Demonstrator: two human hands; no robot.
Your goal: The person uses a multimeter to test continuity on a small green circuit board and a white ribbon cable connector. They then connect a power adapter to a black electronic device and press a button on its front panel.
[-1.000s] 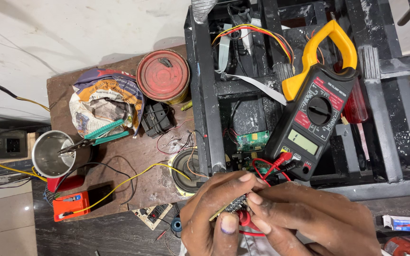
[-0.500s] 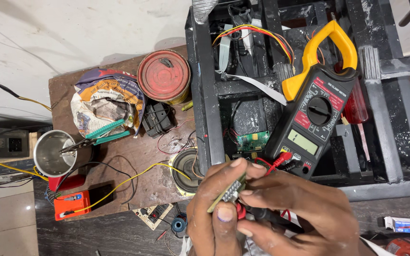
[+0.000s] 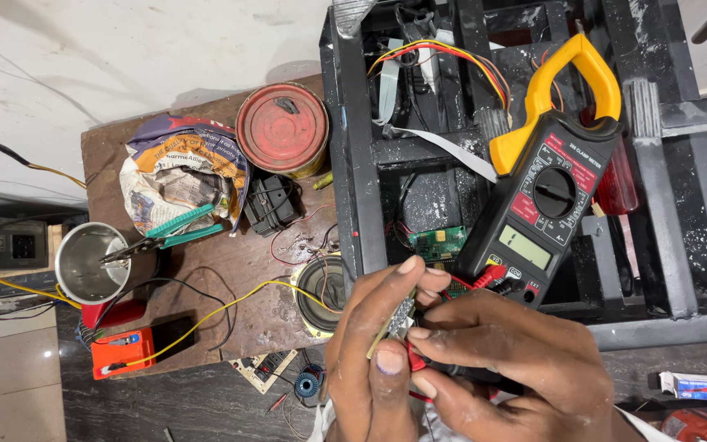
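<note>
Small circuit board, possibly green, edge-on

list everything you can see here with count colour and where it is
clamp meter: one, black with yellow jaw, resting on the black frame, upper right
metal frame: one, black, right half, wires inside
green circuit board: one, inside the frame beside the meter
round tin: one, red lid, top of the wooden board
wooden board: one, brown, left centre
paper packet: one, crumpled, multicolour, left of the tin
pliers: one, green handles, lying across the cup rim
steel cup: one, silver, far left
small speaker: one, dark, board's right edge
orange box: one, lower left, yellow wire attached
small circuit board: one, pinched between both hands
left hand: holding the small board
right hand: on the small board, with a red probe
</note>
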